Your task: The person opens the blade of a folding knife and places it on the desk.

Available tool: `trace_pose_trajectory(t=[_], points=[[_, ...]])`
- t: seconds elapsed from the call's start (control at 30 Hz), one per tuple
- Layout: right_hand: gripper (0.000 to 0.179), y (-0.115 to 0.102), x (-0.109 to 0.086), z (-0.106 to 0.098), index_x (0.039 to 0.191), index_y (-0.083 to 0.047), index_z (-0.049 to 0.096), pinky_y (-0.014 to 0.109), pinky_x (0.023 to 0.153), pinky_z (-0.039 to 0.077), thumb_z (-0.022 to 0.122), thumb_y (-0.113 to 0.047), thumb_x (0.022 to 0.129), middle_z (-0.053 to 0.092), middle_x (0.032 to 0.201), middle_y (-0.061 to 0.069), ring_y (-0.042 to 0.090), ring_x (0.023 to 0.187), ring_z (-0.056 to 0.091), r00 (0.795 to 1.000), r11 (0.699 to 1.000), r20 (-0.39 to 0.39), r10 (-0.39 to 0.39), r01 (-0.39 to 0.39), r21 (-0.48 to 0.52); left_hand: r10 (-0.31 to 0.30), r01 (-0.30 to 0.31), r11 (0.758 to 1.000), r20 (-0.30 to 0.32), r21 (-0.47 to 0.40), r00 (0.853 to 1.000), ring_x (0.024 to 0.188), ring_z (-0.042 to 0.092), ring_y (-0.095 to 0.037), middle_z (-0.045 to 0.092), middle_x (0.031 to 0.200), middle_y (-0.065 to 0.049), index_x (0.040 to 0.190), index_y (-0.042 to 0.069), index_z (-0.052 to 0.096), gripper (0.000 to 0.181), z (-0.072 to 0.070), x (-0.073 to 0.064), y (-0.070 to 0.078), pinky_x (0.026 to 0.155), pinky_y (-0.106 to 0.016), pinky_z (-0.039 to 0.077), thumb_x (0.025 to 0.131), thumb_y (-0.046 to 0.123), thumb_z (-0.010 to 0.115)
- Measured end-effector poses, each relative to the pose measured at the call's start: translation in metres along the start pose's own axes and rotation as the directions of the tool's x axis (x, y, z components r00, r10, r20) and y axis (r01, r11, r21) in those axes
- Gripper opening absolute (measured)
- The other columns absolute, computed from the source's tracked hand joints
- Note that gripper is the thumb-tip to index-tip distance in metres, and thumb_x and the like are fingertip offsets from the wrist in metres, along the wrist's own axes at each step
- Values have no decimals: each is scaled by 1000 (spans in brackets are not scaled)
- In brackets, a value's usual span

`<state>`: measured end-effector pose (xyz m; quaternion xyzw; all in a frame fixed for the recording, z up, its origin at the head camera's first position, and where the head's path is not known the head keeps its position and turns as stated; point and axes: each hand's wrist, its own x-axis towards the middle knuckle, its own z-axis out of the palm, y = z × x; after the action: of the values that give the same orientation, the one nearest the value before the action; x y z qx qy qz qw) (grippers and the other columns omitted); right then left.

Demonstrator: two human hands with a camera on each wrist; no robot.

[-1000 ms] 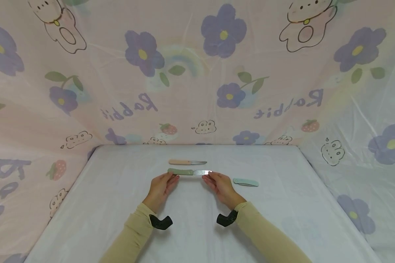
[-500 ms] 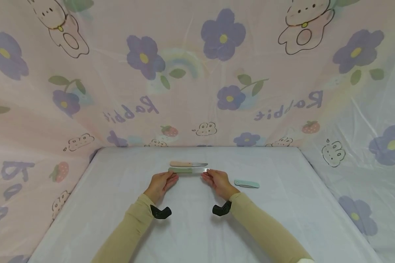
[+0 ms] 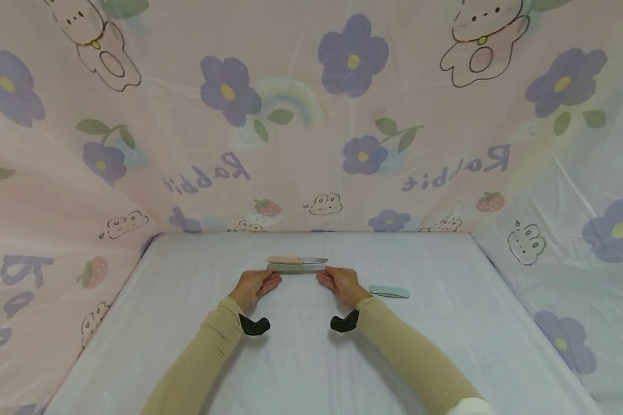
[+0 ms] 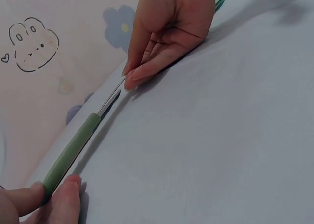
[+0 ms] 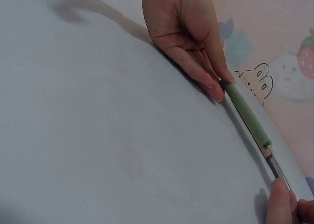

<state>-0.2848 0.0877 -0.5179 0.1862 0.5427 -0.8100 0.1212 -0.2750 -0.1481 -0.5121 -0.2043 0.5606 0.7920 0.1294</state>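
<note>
- Left hand (image 3: 256, 286): thumb and fingers pinch the green knife (image 3: 286, 269) at its handle end.
- Right hand (image 3: 344, 284): pinches the same knife near the blade tip.
- Green knife: blade out, stretched between both hands, just nearer the person than the peach knife (image 3: 285, 260).
- Mint knife (image 3: 389, 291): folded, on the white counter (image 3: 301, 357), beside the right wrist.

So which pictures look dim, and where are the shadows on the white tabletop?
Left wrist view: dim, with a dark shadow running alongside the green knife; right wrist view: dim too, again with a shadow along the knife; head view: brighter, with soft shadows beside the sleeves on the white tabletop.
</note>
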Motion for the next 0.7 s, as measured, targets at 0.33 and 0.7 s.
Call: trace_pose_trajectory(t=[0.33, 0.7], points=[[30, 1, 3, 3, 116, 18, 49, 33, 78, 53, 55, 1, 92, 64, 86, 18, 24, 82, 67, 1000, 1000, -14, -15, 15, -9, 14, -15, 1000, 14, 26, 1000, 86, 67, -22, 64, 101, -22, 121, -16, 46, 38, -1, 0, 1, 83, -31, 51, 94, 8, 56], [30, 3, 4, 1, 114, 16, 51, 32, 75, 54, 57, -2, 91, 66, 88, 19, 23, 79, 68, 1000, 999, -26, -7, 6, -41, 19, -18, 998, -15, 60, 1000, 84, 67, -22, 64, 100, -22, 119, -15, 49, 36, 2, 1, -2, 80, -31, 52, 95, 11, 54]])
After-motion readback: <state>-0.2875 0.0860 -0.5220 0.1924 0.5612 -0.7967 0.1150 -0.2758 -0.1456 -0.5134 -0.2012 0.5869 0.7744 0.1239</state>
